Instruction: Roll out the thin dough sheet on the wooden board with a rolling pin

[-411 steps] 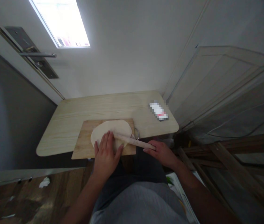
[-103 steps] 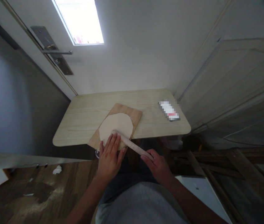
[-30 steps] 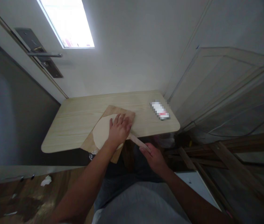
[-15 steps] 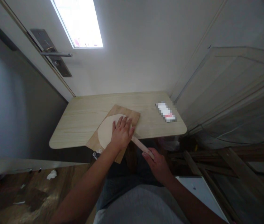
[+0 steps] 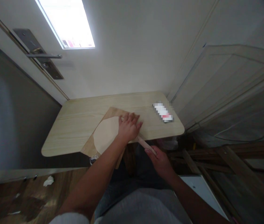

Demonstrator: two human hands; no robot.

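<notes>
A pale, round, flat piece [image 5: 105, 133] lies on a brown wooden board [image 5: 88, 149] at the table's front edge. My left hand [image 5: 129, 128] rests palm down over the right side of the round piece, fingers spread and holding nothing. From beneath it a pale wooden handle [image 5: 145, 144] slants toward me. My right hand [image 5: 158, 158] is closed around the near end of this handle. Whether handle and round piece are joined cannot be seen, since my left hand covers that spot. The board's near corner sticks out past the table edge, partly hidden by my left forearm.
The light wood table [image 5: 73, 124] stands against a white door with a metal lever handle [image 5: 44, 56]. A blurred-out phone-like object [image 5: 163, 112] lies at its right. Crumpled white paper [image 5: 48, 181] is on the floor at left. Wooden beams [image 5: 239, 174] stand low at right.
My left hand has slid to the right across the round piece, showing more of its left part. My right hand keeps hold of the handle. The whole view has shifted slightly.
</notes>
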